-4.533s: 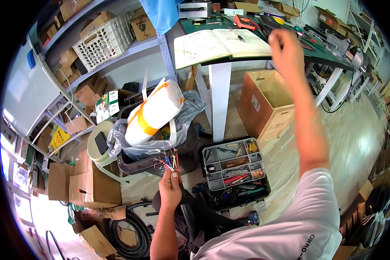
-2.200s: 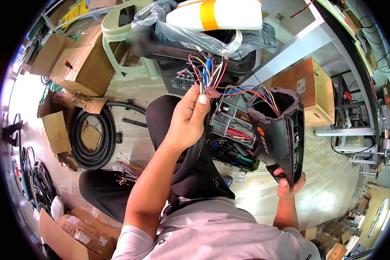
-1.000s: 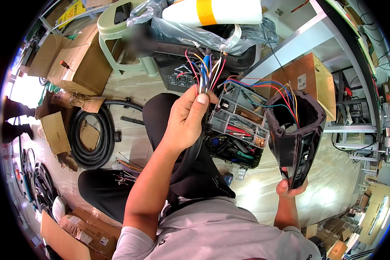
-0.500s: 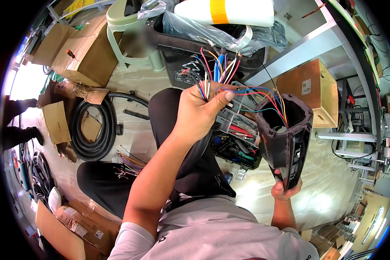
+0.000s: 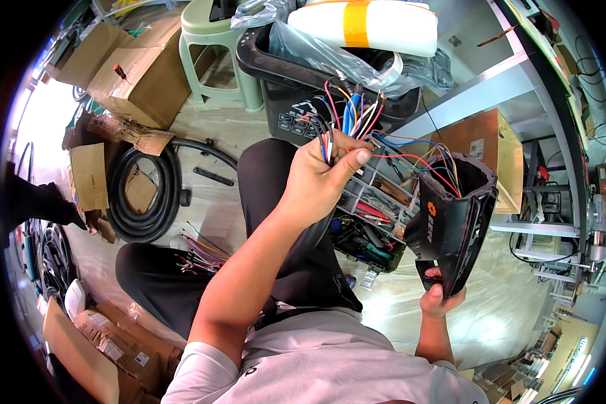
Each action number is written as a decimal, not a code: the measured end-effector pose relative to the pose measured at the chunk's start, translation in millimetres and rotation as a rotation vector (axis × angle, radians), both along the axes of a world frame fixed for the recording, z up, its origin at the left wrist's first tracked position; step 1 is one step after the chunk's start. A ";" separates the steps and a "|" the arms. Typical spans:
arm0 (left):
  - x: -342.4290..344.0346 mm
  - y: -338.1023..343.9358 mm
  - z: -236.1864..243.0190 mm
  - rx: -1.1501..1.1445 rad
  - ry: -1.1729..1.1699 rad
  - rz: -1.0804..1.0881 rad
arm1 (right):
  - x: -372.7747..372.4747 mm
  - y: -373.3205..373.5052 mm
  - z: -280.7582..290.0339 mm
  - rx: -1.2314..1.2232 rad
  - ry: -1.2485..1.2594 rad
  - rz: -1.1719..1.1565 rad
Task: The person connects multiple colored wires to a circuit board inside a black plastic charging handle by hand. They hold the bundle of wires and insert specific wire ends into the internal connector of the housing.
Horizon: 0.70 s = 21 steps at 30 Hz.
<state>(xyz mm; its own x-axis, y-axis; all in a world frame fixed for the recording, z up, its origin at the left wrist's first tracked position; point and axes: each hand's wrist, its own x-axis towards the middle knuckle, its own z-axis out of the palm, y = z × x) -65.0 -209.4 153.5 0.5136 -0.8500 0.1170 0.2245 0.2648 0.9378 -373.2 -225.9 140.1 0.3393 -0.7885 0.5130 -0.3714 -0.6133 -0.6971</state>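
My left hand point(image 5: 320, 178) is closed round a bundle of multicoloured wires point(image 5: 353, 111), their loose ends fanned upward past my thumb. My right hand point(image 5: 438, 299) grips the bottom of a black, tapered housing point(image 5: 451, 222); thin coloured wires run from its open top toward my left hand. Below and between my hands lies a toolbox point(image 5: 363, 236) with a grey compartment tray point(image 5: 357, 192) and assorted tools. Another cluster of coloured wires point(image 5: 202, 254) rests by my bent left leg.
A black bin point(image 5: 276, 101) carries a bag and white roll point(image 5: 316, 23) beside a green stool point(image 5: 246, 91). Coiled hose point(image 5: 124, 215) and cardboard boxes point(image 5: 135, 94) are on the left, another person's dark leg point(image 5: 44, 202) beyond. A wooden box point(image 5: 505, 155) stands under the table frame.
My right hand came down from the tabletop to hold the housing. Since half a second ago, both hands moved slightly, the housing tilting. The other person's leg reaches further in from the left.
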 end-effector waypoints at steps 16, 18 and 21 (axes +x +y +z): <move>0.7 -3.5 -5.8 -0.031 -0.022 0.018 | 1.2 -1.5 -1.7 0.024 -0.017 0.012; 0.9 -3.0 -4.2 -0.038 -0.021 0.027 | 2.1 -1.4 -1.1 0.023 -0.023 0.012; 1.4 -3.7 -0.8 -0.033 -0.005 0.002 | 2.8 -1.5 -1.3 0.029 -0.030 0.004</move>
<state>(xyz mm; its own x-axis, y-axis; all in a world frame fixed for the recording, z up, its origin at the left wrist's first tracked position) -63.5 -213.2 152.8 0.5148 -0.8445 0.1474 0.2194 0.2959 0.9297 -370.4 -227.5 138.8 0.3274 -0.8016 0.5002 -0.3477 -0.5944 -0.7251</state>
